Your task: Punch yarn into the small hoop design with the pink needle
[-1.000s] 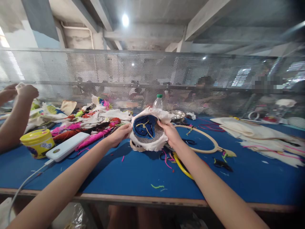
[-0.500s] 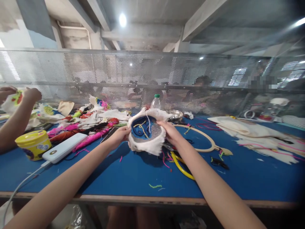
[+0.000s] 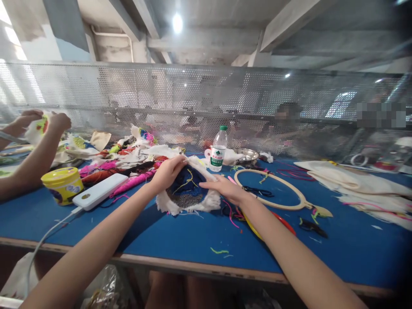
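A round piece of white cloth with blue and grey yarn work (image 3: 188, 199) is between my hands, just over the blue table (image 3: 167, 249). Loose yellow strands lie across its blue part, and its white edge is frayed. At its upper left edge my left hand (image 3: 169, 171) grips the cloth, fingers bent over the rim. My right hand (image 3: 225, 187) holds the right side, with its fingers reaching over the blue part. Right of the cloth lies a wooden embroidery hoop (image 3: 286, 184), and a yellow ring and a red ring are partly hidden under my right forearm.
A plastic bottle with a green cap (image 3: 219, 148) stands behind the cloth near a metal bowl (image 3: 249, 155). To the left are a yellow tub (image 3: 62, 186), a white power bank (image 3: 99, 192) and yarn bundles (image 3: 135, 182). Folded cream fabric (image 3: 350, 178) lies right. Another person's hands (image 3: 59, 122) hold embroidery.
The cloth has gone down toward the table and tilted back. My left hand has moved up to its top edge, and my right fingers now reach over the blue part. The view has shifted left.
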`<state>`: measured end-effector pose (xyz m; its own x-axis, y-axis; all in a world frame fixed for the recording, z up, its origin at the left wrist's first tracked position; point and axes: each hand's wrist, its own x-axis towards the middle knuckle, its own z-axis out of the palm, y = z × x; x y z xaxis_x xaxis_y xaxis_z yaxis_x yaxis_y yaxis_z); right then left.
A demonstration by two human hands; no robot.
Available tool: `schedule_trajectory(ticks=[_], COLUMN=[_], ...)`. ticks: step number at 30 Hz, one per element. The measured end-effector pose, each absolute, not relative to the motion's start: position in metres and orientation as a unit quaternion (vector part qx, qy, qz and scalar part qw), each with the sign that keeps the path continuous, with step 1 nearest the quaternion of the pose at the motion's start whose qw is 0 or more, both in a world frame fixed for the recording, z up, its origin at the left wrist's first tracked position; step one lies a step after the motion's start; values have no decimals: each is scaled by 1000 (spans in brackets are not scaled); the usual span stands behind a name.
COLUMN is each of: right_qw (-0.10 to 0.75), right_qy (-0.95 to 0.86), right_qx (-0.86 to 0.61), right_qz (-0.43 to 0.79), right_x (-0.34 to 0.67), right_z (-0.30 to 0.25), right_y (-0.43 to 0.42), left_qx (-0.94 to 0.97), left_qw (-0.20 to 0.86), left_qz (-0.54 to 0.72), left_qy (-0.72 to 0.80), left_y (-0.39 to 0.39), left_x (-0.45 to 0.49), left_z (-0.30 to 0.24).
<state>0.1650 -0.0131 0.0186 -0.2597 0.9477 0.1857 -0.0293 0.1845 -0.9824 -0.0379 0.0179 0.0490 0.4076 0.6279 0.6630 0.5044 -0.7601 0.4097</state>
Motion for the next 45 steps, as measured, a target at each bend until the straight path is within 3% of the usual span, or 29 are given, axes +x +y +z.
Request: schedule_trajectory(ticks=[3, 9, 14, 21, 24, 27, 34, 45], right_qw=[411, 510, 495, 588, 608, 571, 563, 546], right_qy=[-595, -545, -556, -615, -536, -469, -384, -374], right_qx=[-374, -316, -368, -343, -334, -332, -333, -274], right_qz=[581, 585, 558, 398, 481, 586, 652, 698], right_x=[160, 162, 161, 149, 150, 151, 149, 145], right_z=[20, 23, 19, 20, 19, 17, 18, 21], right_y=[-15, -13, -9, -8, -7, -7, -9, -14], left_qx=[812, 746, 613, 681, 714, 747, 740, 633], left_qw=[126, 339, 526, 337, 281, 236, 236, 430], left_qz=[459, 465, 465, 550, 543, 524, 534, 544], left_qy=[337, 334, 362, 348, 341, 334, 335, 344], left_y=[17, 24, 32, 35, 34, 32, 25, 27], left_x=[-38, -49, -45, -35, -38, -40, -39, -37], left_z=[52, 57, 42, 34, 40, 44, 48, 42])
